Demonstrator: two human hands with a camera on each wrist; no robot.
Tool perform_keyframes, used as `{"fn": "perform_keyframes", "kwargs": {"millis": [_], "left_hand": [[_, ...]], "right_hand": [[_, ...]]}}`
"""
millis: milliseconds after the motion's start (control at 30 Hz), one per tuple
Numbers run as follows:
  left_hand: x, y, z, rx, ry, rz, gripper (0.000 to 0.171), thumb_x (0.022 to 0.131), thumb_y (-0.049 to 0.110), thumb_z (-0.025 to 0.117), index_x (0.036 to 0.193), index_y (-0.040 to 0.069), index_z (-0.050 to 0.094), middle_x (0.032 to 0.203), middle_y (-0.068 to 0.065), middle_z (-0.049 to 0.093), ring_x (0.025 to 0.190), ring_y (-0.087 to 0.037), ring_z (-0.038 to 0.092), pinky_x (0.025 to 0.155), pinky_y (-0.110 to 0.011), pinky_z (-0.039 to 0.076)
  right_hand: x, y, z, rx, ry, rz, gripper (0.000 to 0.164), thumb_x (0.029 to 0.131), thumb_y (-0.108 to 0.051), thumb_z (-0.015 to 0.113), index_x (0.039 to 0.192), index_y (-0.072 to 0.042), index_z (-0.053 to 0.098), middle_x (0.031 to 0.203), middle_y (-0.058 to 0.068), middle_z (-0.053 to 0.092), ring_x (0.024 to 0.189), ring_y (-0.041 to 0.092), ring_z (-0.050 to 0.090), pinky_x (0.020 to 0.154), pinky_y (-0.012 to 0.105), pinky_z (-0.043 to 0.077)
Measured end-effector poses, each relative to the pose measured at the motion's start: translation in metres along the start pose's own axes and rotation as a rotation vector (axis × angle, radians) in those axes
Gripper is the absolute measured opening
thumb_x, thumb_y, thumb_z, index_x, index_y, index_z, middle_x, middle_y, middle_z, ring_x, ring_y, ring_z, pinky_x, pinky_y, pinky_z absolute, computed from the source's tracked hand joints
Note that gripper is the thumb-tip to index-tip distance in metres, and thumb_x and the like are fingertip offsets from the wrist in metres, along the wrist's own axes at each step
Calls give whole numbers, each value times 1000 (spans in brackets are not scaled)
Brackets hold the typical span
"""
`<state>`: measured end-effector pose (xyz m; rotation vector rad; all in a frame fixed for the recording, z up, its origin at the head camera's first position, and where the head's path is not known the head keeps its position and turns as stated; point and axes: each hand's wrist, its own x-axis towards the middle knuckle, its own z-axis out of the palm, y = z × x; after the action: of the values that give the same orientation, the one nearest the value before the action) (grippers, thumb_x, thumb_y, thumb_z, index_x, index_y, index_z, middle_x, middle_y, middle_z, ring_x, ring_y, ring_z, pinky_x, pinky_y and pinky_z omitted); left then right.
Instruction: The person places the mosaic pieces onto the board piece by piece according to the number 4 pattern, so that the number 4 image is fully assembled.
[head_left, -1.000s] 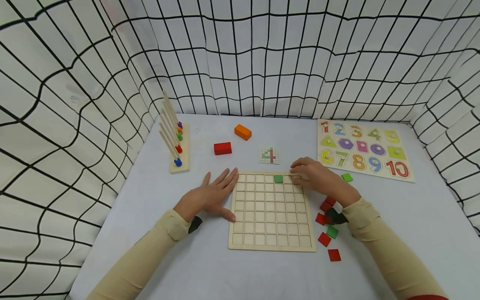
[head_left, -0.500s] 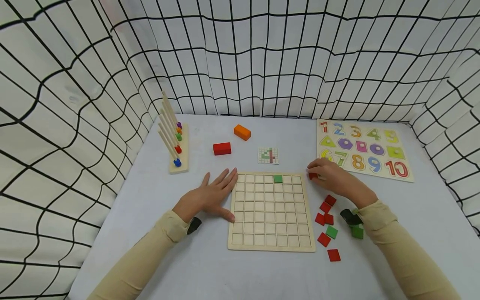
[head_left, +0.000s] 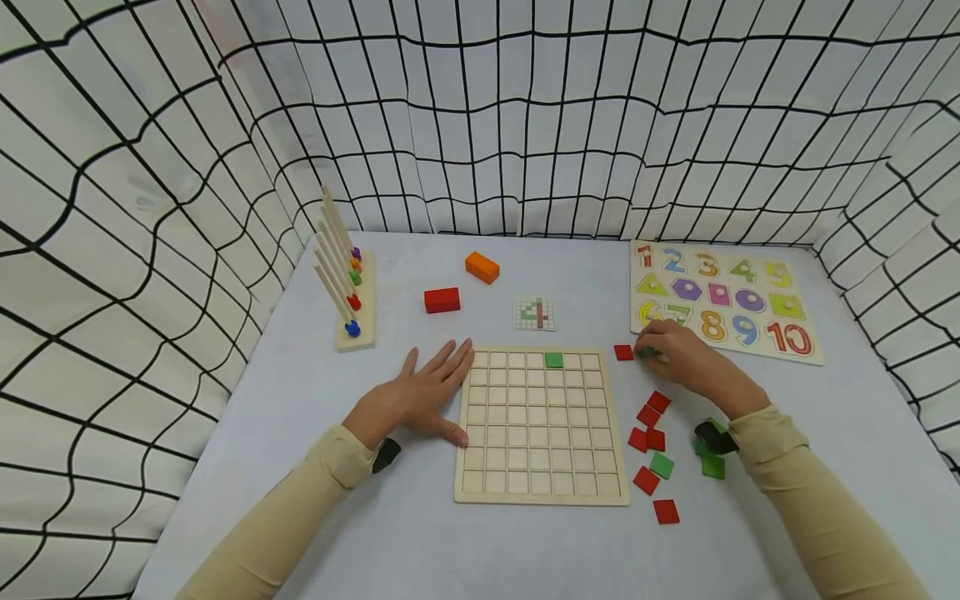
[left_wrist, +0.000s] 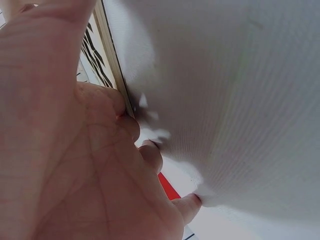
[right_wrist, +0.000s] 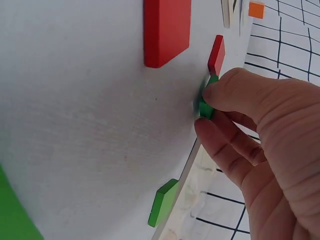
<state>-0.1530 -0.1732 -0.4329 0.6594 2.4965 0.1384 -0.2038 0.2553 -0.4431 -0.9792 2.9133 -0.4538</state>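
A square wooden grid board (head_left: 542,498) lies on the table with one green tile (head_left: 553,360) in its top row. My left hand (head_left: 408,400) rests spread at the board's left edge, fingers straight, thumb touching the frame. To the right of the board's upper corner, my right hand (head_left: 686,360) pinches a green tile (right_wrist: 205,107) between thumb and fingertips. Just left of those fingers a red tile (head_left: 623,352) lies flat. Another green tile (right_wrist: 164,202) shows beside the number puzzle in the right wrist view; the hand hides it in the head view.
Several red tiles (head_left: 646,481) and green tiles (head_left: 713,467) lie right of the board. A number puzzle (head_left: 727,302) sits at the back right. Behind the board are a pattern card (head_left: 535,314), a red block (head_left: 442,300), an orange block (head_left: 482,267) and a peg stand (head_left: 366,312).
My right hand has moved right from the board's top right corner. It has left a red tile beside the board and now pinches a green one. The left hand stays put.
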Motion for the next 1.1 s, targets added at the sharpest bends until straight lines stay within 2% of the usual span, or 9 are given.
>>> {"fn": "perform_keyframes", "kwargs": {"millis": [233, 700, 1100], "left_hand": [[0, 1, -1, 3, -11, -3, 135, 84, 72, 77, 173, 11, -3, 183, -6, -13, 170, -34, -10, 130, -75, -4], [-2, 2, 6, -3, -18, -6, 135, 83, 70, 79, 173, 10, -2, 183, -6, -12, 170, -34, -10, 130, -76, -3], [0, 0, 1, 17, -1, -1, 136, 83, 72, 78, 173, 10, -3, 183, -6, -12, 170, -35, -10, 129, -76, -3]], "right_hand": [[0, -3, -2, 18, -3, 0, 24, 86, 7, 84, 109, 3, 80, 117, 21, 71, 114, 40, 69, 98, 53, 62], [-2, -8, -1, 8, -24, -23, 26, 85, 6, 85, 110, 6, 79, 118, 22, 72, 112, 38, 70, 95, 50, 63], [5, -21, -11, 8, 24, -116, 26, 85, 5, 85, 110, 5, 79, 116, 19, 72, 104, 32, 68, 90, 46, 64]]}}
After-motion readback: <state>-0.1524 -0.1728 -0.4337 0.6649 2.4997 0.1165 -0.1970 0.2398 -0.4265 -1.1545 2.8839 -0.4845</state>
